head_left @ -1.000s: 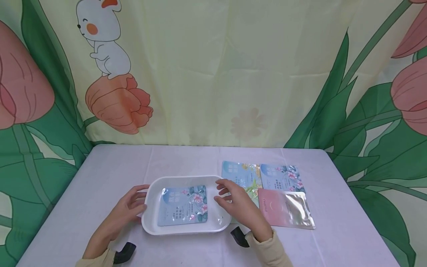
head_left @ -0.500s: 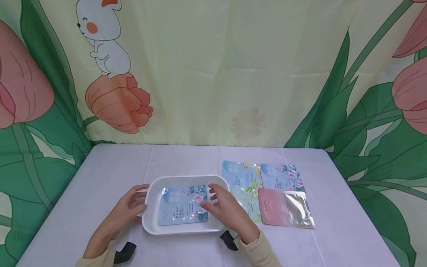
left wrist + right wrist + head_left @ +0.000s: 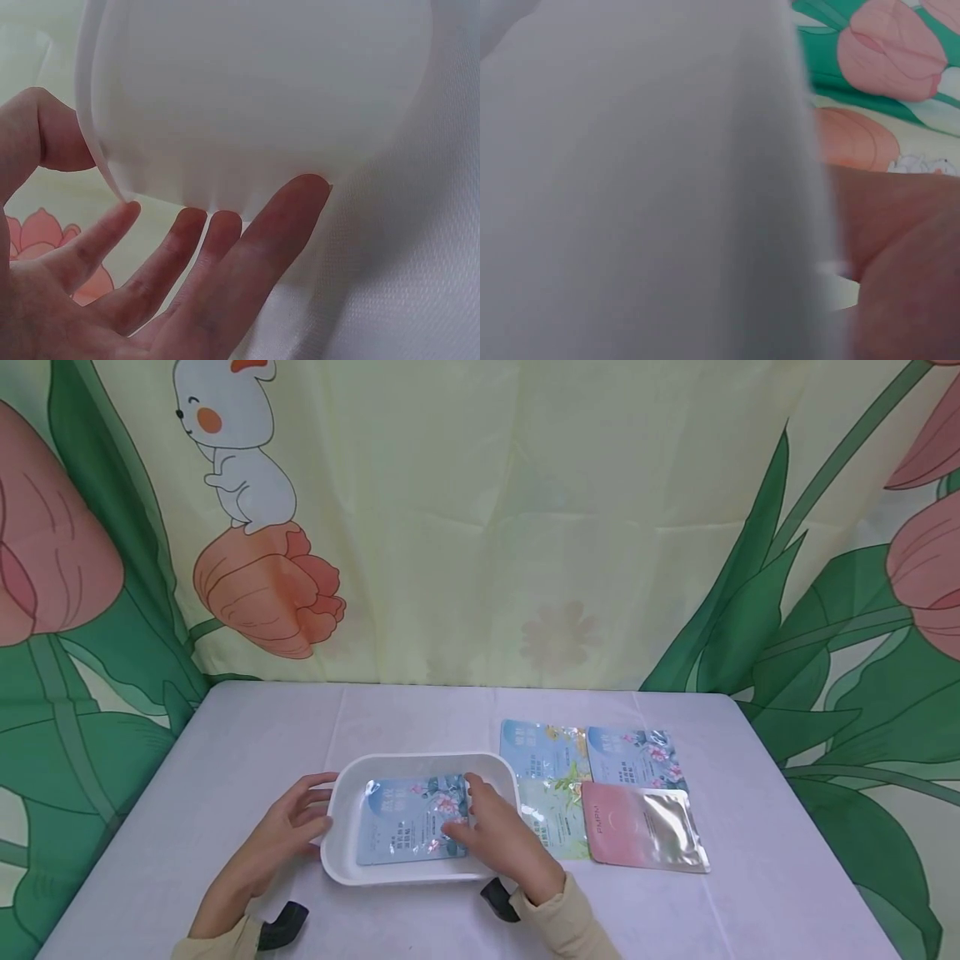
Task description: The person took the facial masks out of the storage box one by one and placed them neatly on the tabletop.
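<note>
A white tray (image 3: 342, 860) stands on the table with a blue sachet (image 3: 397, 822), printed with pink flowers, lying flat inside. My left hand (image 3: 288, 827) is at the tray's left end, its fingertips against the outer wall; in the left wrist view the fingers (image 3: 277, 232) touch the wall and rim. My right hand (image 3: 502, 831) reaches over the tray's right end. Its thumb overlaps the sachet's right part and its index fingertip is at the upper right corner, the two well apart. The other right fingers are hidden; the tray wall (image 3: 667, 187) fills most of the right wrist view.
To the right of the tray lie a blue sachet (image 3: 532, 747), another blue flowered sachet (image 3: 626, 756), a green sachet (image 3: 555, 827) and a pink and silver sachet (image 3: 637, 827). A printed curtain (image 3: 450, 568) hangs behind the white-covered table (image 3: 255, 735).
My right hand has moved left and slightly down, from above the tray's right rim to the sachet's right edge. The left hand and the tray stay in place.
</note>
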Motion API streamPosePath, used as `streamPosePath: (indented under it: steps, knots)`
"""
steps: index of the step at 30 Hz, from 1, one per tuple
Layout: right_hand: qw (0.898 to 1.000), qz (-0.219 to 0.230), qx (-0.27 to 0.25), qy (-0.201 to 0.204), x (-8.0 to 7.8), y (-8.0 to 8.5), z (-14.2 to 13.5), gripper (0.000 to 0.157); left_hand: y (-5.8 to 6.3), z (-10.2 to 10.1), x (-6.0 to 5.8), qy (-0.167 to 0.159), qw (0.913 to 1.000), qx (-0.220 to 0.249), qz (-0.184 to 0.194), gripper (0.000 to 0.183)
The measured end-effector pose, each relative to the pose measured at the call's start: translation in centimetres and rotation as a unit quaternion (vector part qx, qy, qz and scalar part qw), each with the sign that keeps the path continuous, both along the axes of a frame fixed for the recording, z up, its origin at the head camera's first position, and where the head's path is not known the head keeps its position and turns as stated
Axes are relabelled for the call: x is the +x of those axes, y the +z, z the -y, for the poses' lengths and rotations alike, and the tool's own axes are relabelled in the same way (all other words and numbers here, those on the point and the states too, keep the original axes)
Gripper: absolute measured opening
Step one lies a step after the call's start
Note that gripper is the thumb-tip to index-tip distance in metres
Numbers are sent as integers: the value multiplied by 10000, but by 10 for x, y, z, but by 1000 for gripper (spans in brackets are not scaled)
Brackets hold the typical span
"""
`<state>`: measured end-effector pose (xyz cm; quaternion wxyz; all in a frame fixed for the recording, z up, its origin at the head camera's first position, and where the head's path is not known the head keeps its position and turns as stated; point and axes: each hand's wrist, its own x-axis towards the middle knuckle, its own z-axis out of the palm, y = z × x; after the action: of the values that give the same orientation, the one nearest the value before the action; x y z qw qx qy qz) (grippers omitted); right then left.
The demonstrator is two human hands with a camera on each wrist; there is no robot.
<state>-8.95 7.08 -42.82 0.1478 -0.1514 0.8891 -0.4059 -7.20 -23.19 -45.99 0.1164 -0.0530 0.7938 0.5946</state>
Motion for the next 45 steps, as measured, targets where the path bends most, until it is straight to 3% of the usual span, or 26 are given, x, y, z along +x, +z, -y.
streamPosePath:
  steps: [9,17,33,45]
  knots:
    - [9975,-268,643,111,-1,-7,7,73,0,-1,0,12,10000,-23,-42,66]
    - [9959,-457,779,105,-1,-9,10,70,0,0,0,-13,10000,67,-46,66]
    - [10000,-12,17,41,-4,-15,14,71,0,0,0,-7,10000,27,-11,65]
    - [9995,198,-3,261,-7,-14,18,51,-2,1,-1,-10,10000,53,-14,65]
